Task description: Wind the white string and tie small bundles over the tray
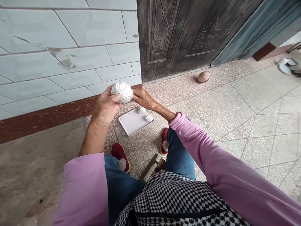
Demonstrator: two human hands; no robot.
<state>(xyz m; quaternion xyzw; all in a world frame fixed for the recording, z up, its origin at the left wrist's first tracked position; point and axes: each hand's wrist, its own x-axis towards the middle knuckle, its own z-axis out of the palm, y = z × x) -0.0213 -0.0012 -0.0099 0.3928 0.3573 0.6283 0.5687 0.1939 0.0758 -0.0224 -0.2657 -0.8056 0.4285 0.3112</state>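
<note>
A round, shaggy white yarn pom-pom (122, 92) is held up in front of me, above the floor. My left hand (108, 105) is closed around its left side, the thumb lying across the lower front. From the right, my right hand (145, 99) meets the pom-pom's edge with its fingers bent and pressed together; the fingertips are partly hidden there. Below the hands, a shallow white tray (131, 123) lies on the floor. Two small balls of white yarn, a rear ball (141, 110) and a front ball (149, 117), sit at its right end, with loose thread near them.
A white tiled wall (101, 28) stands ahead on the left, beside a dark carved door (174, 34). A brownish ball-like object (203, 77) rests near the doorstep. Red shoes (120, 155) flank the tray's near side. Part of a wooden stool (150, 168) shows beneath me.
</note>
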